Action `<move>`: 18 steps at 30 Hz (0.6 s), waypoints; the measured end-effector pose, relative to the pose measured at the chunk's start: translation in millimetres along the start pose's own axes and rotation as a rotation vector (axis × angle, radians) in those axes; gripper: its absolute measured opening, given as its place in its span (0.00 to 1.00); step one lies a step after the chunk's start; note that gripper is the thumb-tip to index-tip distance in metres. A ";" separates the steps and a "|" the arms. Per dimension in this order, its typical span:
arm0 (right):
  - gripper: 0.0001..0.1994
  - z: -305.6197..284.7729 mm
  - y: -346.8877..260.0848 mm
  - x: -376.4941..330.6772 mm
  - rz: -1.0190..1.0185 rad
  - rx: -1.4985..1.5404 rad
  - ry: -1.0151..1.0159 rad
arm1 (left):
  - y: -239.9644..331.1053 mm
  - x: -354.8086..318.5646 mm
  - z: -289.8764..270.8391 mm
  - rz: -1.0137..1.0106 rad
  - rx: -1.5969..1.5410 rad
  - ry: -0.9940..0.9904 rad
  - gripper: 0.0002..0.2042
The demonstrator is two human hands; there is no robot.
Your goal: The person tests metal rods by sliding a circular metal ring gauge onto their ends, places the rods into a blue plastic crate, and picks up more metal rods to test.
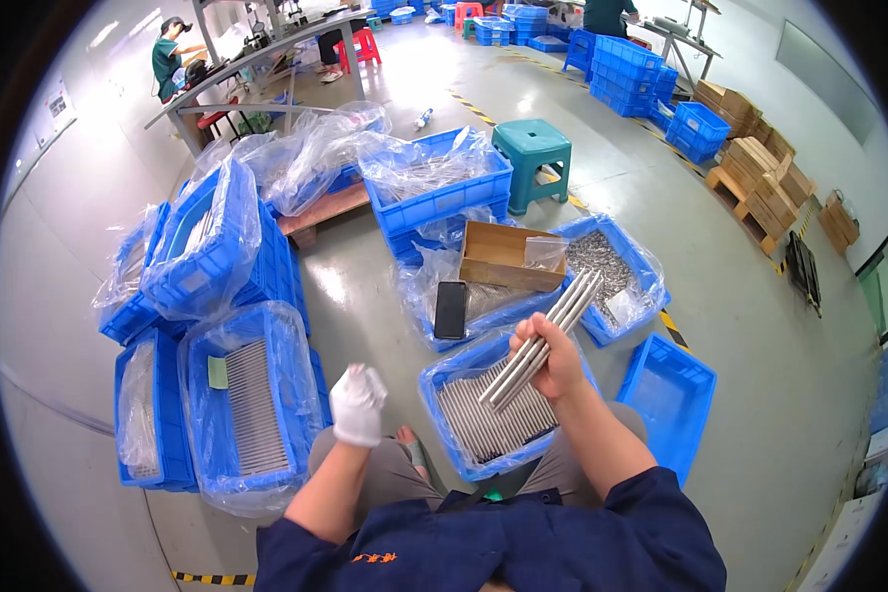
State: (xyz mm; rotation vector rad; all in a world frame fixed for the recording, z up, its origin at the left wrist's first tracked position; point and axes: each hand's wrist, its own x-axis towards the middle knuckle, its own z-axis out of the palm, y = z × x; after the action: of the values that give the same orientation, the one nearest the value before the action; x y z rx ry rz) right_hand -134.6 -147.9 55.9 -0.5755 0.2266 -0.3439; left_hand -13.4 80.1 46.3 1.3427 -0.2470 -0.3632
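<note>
My right hand (554,361), bare, is wrapped round a bundle of several smooth metal rods (578,296). They slant upward to the right above a blue crate (475,471) lined with clear plastic, between my knees. Inside that crate lie rows of similar metal rods (483,424). My left hand (357,407), in a white glove, is raised with its fingers curled in, left of the crate and apart from it. Whether anything sits in those fingers is hidden. To its left, a blue plastic-lined crate (308,434) holds more rods and a pale green paper slip (217,373).
Beyond the near crate, a black phone (451,310) and an open cardboard box (498,259) rest on another crate. A crate of small metal parts (602,259) stands right of them, near a blue crate (669,395) and a green stool (533,148). A person (170,59) sits far left.
</note>
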 end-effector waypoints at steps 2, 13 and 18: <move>0.12 4.0 -3.3 11.0 -0.057 0.012 0.036 | -4.6 31.2 33.6 -0.175 -0.205 -0.071 0.21; 0.10 -10.5 -10.3 32.8 -0.296 -0.133 0.227 | -41.4 63.1 104.8 -0.718 -0.768 -0.379 0.27; 0.04 -6.7 14.9 31.6 -0.362 -0.343 0.293 | -54.6 57.8 123.3 -0.856 -0.871 -0.164 0.23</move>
State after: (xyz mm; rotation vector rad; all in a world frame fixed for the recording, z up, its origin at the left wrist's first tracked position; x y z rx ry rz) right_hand -103.9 -151.5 38.5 -0.9076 0.4711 -0.7507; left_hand -13.2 -63.8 17.4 0.4841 0.3537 -1.1497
